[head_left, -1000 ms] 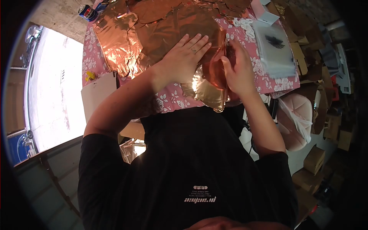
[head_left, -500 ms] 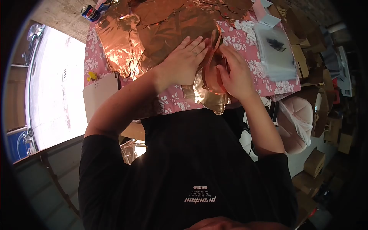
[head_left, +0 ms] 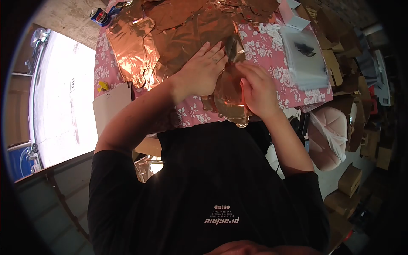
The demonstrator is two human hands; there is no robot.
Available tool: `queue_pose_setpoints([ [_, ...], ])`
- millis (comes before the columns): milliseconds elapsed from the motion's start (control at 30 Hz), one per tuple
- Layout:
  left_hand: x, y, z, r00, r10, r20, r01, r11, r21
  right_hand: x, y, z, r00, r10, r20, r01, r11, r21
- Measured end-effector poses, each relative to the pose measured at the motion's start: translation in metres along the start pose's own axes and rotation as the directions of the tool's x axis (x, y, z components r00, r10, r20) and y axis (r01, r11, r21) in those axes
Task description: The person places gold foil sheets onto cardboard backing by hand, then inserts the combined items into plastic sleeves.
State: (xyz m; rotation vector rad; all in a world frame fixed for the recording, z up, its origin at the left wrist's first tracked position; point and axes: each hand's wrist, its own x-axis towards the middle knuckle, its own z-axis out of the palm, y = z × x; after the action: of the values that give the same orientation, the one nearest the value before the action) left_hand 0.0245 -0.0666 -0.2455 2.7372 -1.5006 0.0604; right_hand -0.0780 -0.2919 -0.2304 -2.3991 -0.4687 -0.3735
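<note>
A flat, copper-coloured foil balloon [head_left: 231, 91] lies folded over at the table's near edge, with a small tab hanging past it. My left hand [head_left: 205, 70] rests flat on the foil, its fingers stretched out and a ring on one of them. To the right, my right hand [head_left: 260, 90] touches the folded part with its fingertips, thumb held apart. Under and beyond my left hand spreads a larger stretch of the same foil [head_left: 182, 42]. Part of the fold is hidden beneath my hands.
Crinkled foil [head_left: 131, 51] covers the left of the pink flowered tablecloth [head_left: 297, 100]. A stack of clear plastic bags [head_left: 308, 63], white cord [head_left: 274, 33] and a white box [head_left: 293, 16] are at the right. A blue can [head_left: 100, 17] stands far left. Cardboard boxes [head_left: 350, 180] crowd the floor.
The raised flap of foil between my hands has come down and now lies flatter. My right hand has shifted slightly left and down with it, while my left hand stays nearly in place.
</note>
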Motion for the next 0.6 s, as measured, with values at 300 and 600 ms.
queue_pose_setpoints([
  [300, -0.001, 0.002, -0.002, 1.000, 0.023, -0.015, -0.023, 0.999, -0.030, -0.009, 0.000, 0.013, 0.997, -0.001, 0.077, 0.017, 0.979, -0.203],
  [600, 0.005, -0.017, -0.014, 0.999, 0.034, 0.015, -0.028, 0.954, -0.299, -0.009, -0.005, 0.013, 0.997, 0.014, 0.080, 0.007, 0.966, -0.257],
])
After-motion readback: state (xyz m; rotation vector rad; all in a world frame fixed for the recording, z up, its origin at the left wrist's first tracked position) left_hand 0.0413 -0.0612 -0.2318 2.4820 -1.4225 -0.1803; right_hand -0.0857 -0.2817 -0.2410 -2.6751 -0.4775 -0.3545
